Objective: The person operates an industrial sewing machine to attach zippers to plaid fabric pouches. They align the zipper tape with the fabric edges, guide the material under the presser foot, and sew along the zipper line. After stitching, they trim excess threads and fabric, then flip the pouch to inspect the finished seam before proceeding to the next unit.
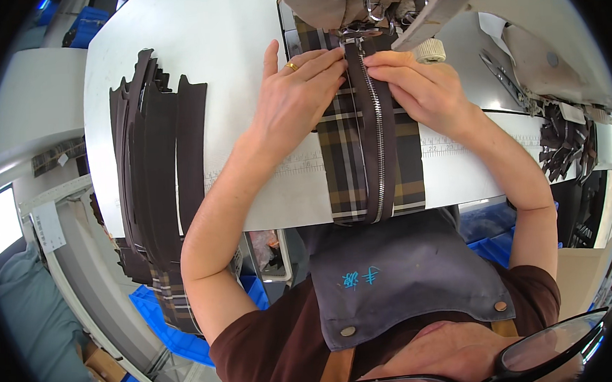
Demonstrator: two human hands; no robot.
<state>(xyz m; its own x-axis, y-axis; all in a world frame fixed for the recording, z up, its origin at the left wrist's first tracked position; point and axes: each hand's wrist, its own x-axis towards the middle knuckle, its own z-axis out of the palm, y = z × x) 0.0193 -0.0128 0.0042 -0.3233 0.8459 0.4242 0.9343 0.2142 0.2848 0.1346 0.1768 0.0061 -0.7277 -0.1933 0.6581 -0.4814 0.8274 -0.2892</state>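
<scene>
A zipper (378,142) with metal teeth on dark brown tape runs lengthwise over a strip of brown, black and white plaid fabric (342,168). Both lie on the white table, their far ends at the presser foot (361,33) of a sewing machine (324,2). My left hand (299,87), a ring on one finger, rests flat on the fabric and the zipper's left edge, fingers stretched toward the foot. On the other side my right hand (425,84) pinches the zipper's right edge just below the foot; its curled fingers partly hide the tape.
Dark brown strips (153,150) lie in a pile on the left of the table (265,200). Metal snips (502,77) and a bunch of dark pieces (568,139) are at the right. Blue bins (167,323) stand below the table's near edge.
</scene>
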